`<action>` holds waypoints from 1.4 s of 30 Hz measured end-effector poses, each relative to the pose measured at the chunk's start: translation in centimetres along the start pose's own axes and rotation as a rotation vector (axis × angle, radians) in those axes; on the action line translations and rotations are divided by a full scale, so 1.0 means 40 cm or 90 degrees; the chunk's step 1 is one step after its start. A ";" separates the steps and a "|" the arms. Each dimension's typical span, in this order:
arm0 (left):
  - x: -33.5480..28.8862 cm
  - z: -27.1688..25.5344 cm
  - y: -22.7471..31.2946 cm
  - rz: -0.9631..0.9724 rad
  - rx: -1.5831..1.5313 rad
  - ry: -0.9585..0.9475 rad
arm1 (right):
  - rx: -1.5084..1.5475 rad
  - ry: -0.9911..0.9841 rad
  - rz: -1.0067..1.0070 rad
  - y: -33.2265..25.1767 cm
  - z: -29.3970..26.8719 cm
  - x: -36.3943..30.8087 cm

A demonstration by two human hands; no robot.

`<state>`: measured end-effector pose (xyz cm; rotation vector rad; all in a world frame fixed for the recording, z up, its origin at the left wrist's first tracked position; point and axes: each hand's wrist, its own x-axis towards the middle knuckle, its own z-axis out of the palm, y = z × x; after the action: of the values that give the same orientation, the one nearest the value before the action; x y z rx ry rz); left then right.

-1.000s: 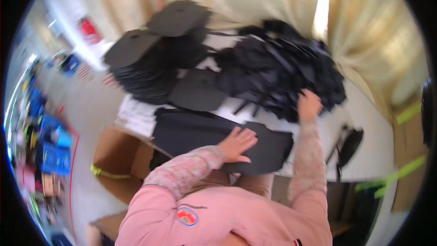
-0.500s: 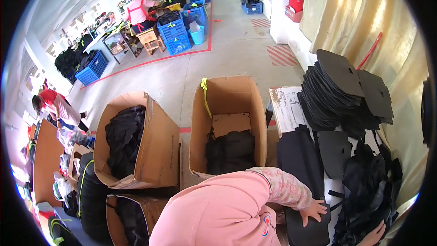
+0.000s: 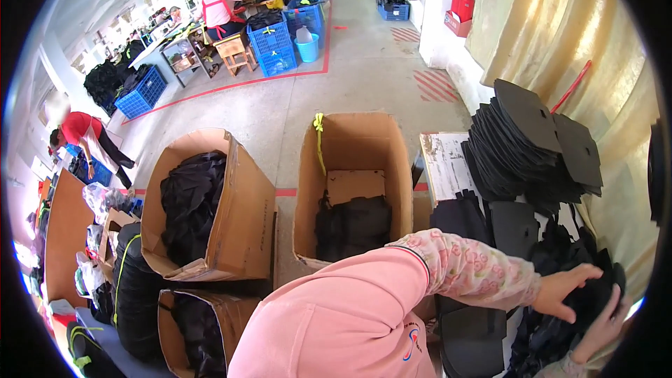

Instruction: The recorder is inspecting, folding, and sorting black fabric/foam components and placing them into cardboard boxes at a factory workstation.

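My left hand point(image 3: 565, 290), in a floral sleeve, reaches across the right side of the table, fingers spread above a heap of black fabric pieces point(image 3: 535, 332). Beside it, near the curtain, my right hand point(image 3: 603, 323) grips the edge of a black fabric piece point(image 3: 617, 278) that stands up from the heap. Part of that grip is hidden by the fabric. Left of the heap, under my left forearm, lies a flat dark panel point(image 3: 472, 339) with a rounded end. Another dark panel point(image 3: 513, 227) rests farther back, alongside folded black fabric point(image 3: 458, 218).
A tall stack of dark panels point(image 3: 518, 140) stands on the table's far end. Cardboard boxes holding black fabric, one in front point(image 3: 353, 133) and one to the left point(image 3: 252, 217), stand on the floor. A curtain point(image 3: 560, 21) hangs at right. Far left, a person in red point(image 3: 78, 126) bends over.
My left hand has left the flat dark panel and moved right, over the black heap. My right hand has risen with the edge of a fabric piece. The person in red has shifted.
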<state>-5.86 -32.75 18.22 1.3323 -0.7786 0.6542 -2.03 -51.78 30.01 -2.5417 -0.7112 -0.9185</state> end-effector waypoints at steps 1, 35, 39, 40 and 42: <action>0.033 0.012 0.000 0.050 -0.003 0.005 | 0.040 0.054 -0.052 -0.011 0.037 -0.009; -0.037 -0.304 0.044 0.006 0.466 -0.001 | 0.303 -0.084 -0.190 -0.252 0.109 -0.076; -0.021 -0.340 0.043 0.070 0.540 0.058 | 0.285 -0.122 -0.150 -0.260 0.062 -0.128; -0.015 -0.356 0.020 0.091 0.540 0.029 | 0.299 -0.131 -0.153 -0.259 0.055 -0.143; -0.009 -0.361 0.039 0.125 0.610 0.033 | 0.258 -0.230 -0.077 -0.238 0.036 -0.165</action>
<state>-5.59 -18.22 17.92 2.0964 -0.5574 1.3086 -11.04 -45.58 25.97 -2.3303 -1.0444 -0.2996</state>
